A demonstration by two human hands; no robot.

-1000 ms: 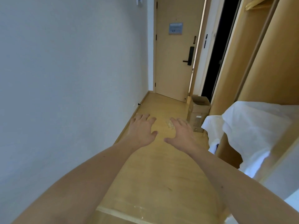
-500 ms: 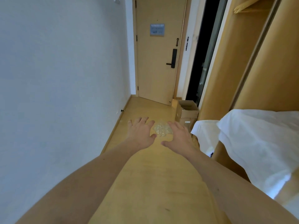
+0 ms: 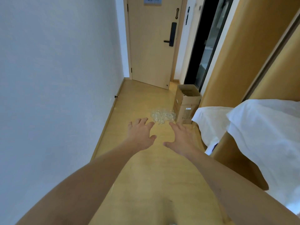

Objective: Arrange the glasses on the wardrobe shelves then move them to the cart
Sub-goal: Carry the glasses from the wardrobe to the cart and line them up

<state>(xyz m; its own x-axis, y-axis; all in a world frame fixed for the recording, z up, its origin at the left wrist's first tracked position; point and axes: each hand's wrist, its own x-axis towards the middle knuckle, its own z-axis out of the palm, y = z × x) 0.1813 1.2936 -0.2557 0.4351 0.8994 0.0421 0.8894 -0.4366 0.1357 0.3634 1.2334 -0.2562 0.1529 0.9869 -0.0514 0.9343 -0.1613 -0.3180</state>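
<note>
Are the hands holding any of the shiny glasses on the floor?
No, nothing is held. The left hand and right hand are both open, fingers spread, short of the cluster of glasses on the floor.

No text can be read here. A grey sign (image 3: 152, 0) sits at the top of the wooden door (image 3: 151, 46), cut by the frame edge, its lines of print too blurred to make out. The open cardboard box (image 3: 186, 104) on the floor carries a small white label (image 3: 188, 108) and what may be faint printing below it, all illegible.
</note>
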